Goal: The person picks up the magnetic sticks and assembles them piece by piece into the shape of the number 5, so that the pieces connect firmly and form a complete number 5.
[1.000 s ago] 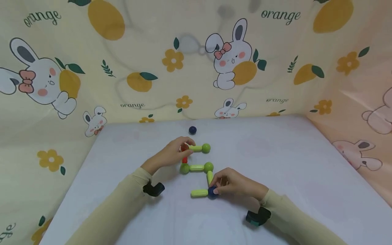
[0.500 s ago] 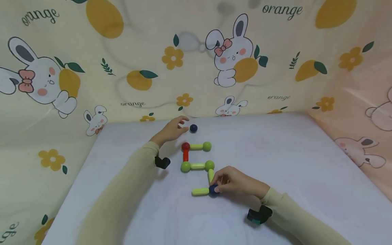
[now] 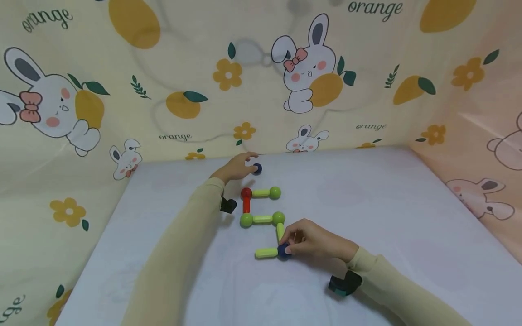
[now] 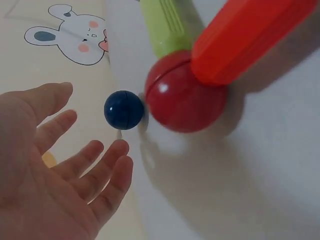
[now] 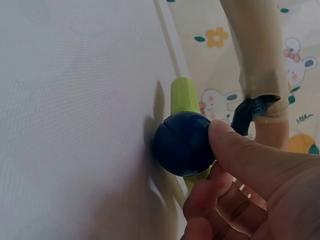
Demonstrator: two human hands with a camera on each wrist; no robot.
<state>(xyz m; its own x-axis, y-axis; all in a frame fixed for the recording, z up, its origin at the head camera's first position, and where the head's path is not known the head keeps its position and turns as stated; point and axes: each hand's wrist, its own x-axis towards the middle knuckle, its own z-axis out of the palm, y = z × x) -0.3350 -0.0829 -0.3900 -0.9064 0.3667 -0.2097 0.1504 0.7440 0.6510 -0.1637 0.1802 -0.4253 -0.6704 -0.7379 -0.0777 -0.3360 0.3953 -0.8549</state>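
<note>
My left hand (image 3: 234, 168) reaches to the far side of the table, beside a loose dark blue ball (image 3: 258, 170). In the left wrist view its fingers are spread, and that ball (image 4: 123, 110) shows just past the fingertips, with no grip on it. My right hand (image 3: 318, 242) pinches another blue ball (image 5: 181, 145) at the near corner of a chain of toy rods and balls. From this ball one light green rod (image 3: 266, 253) points left and another (image 3: 280, 232) runs up to a green ball (image 3: 278, 218). A red ball (image 3: 246, 193) and red rod (image 3: 246, 206) form the chain's upper left.
A green ball (image 3: 275, 192) ends the chain's top rod, and another green ball (image 3: 246, 220) sits at its left bend. The white table (image 3: 367, 203) meets a printed cloth backdrop (image 3: 261, 104) behind. Each wrist wears a black camera mount (image 3: 345, 283).
My left hand has left the red ball and moved away from me and slightly right, to the loose blue ball. The right hand stays on its blue ball.
</note>
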